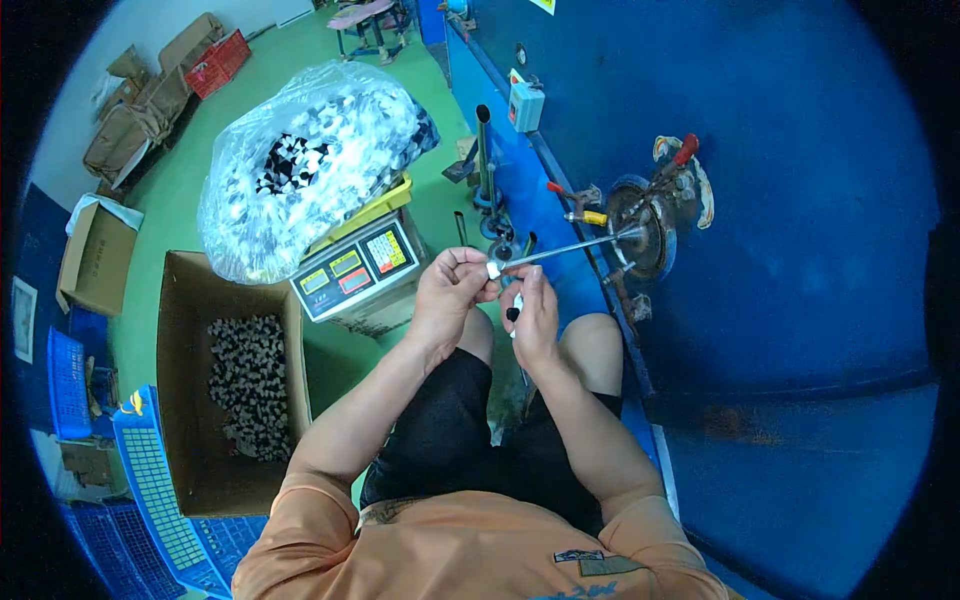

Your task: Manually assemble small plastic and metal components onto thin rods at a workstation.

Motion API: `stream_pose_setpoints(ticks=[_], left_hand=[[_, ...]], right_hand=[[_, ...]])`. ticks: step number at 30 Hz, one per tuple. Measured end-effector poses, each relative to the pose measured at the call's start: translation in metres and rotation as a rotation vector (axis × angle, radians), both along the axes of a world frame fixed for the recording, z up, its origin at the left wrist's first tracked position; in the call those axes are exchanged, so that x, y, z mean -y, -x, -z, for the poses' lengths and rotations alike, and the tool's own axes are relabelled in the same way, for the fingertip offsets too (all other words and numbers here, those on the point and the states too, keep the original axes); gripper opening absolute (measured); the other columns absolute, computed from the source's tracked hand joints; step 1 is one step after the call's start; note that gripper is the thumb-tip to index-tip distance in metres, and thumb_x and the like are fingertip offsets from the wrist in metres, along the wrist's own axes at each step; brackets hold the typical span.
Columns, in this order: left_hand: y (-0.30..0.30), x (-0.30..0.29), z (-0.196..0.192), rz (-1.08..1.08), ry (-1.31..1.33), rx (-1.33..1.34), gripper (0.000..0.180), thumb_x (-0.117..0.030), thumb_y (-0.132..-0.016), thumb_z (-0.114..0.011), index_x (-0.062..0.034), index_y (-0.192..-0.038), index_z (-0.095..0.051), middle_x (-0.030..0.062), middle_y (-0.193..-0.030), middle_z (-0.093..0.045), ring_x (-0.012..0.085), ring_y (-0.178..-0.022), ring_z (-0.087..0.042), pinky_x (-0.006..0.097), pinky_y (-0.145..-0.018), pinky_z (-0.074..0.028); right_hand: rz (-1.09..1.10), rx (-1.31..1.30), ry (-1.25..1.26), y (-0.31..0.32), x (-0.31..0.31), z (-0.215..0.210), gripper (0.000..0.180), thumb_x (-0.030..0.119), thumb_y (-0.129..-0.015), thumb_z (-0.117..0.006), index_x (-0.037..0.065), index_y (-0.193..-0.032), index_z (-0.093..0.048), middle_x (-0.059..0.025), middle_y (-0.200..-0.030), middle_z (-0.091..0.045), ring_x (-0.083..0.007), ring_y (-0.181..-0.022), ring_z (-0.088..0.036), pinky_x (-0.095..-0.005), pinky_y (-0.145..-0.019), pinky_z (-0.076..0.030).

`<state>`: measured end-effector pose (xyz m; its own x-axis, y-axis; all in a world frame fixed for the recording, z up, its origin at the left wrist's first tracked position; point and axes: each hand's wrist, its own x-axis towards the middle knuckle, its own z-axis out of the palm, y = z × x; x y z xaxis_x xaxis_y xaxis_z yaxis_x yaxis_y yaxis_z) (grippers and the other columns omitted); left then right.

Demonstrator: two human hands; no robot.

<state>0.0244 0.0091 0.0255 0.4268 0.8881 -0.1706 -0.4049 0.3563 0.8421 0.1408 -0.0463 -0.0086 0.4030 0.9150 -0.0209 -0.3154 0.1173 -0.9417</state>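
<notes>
My left hand [442, 305] pinches a small white piece [493, 270] between thumb and fingertips, at the near end of a thin metal rod [575, 247]. Whether the piece sits on the rod or only touches it, I cannot tell. Close by on the right, my right hand [538, 325] is curled around a small black-and-white piece [514, 312], its fingertips just under the rod. The far end of the rod meets a round metal fitting [643, 230] on the blue machine panel.
A clear plastic bag [235, 215] of black and white pieces rests in a yellow tray [395, 195] on a digital scale [352, 270]. Left of my arm stands an open cardboard box [185, 400] holding dark pieces. A blue machine panel [800, 280] with red-tipped levers [686, 150] rises at right.
</notes>
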Motion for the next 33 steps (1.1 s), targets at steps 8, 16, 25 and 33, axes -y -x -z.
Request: stream_pose_setpoints(ticks=[8,16,25,33], left_hand=[[0.001,0.000,0.002,-0.002,-0.011,-0.014,0.015,-0.001,-0.092,-0.058,-0.0017,-0.107,-0.054,0.0078,-0.084,-0.062,0.0137,-0.070,-0.062,0.022,-0.067,-0.051],[-0.010,0.007,-0.005,-0.077,-0.154,-0.044,0.016,0.002,-0.091,-0.058,0.0005,-0.106,-0.054,0.0077,-0.085,-0.062,0.0125,-0.071,-0.061,0.022,-0.068,-0.051],[-0.017,0.018,-0.003,-0.154,-0.280,-0.203,0.013,0.002,-0.090,-0.058,0.0023,-0.103,-0.057,0.0057,-0.082,-0.061,0.0095,-0.070,-0.056,0.020,-0.066,-0.048],[-0.017,0.013,-0.003,-0.137,-0.304,-0.200,0.011,-0.001,-0.089,-0.060,0.0027,-0.099,-0.061,0.0034,-0.076,-0.060,0.0078,-0.064,-0.053,0.020,-0.059,-0.044]], right_hand=[[0.006,-0.007,0.019,0.001,0.001,0.000,0.045,0.044,-0.104,-0.030,0.007,-0.107,-0.056,0.0008,-0.063,-0.046,-0.0074,-0.050,-0.036,-0.0219,-0.043,-0.030],[0.072,0.029,-0.051,0.006,-0.009,-0.004,0.027,0.028,-0.102,-0.045,0.004,-0.103,-0.057,-0.0007,-0.068,-0.051,-0.0072,-0.055,-0.041,-0.0212,-0.047,-0.033],[0.084,-0.006,-0.079,0.001,-0.012,-0.016,0.012,0.016,-0.096,-0.057,0.004,-0.098,-0.059,-0.0007,-0.073,-0.054,-0.0058,-0.059,-0.042,-0.0200,-0.050,-0.033],[0.045,-0.014,-0.064,-0.001,-0.013,-0.014,0.014,0.014,-0.096,-0.055,0.000,-0.098,-0.057,-0.0045,-0.078,-0.056,-0.0109,-0.065,-0.049,-0.0239,-0.057,-0.043]])
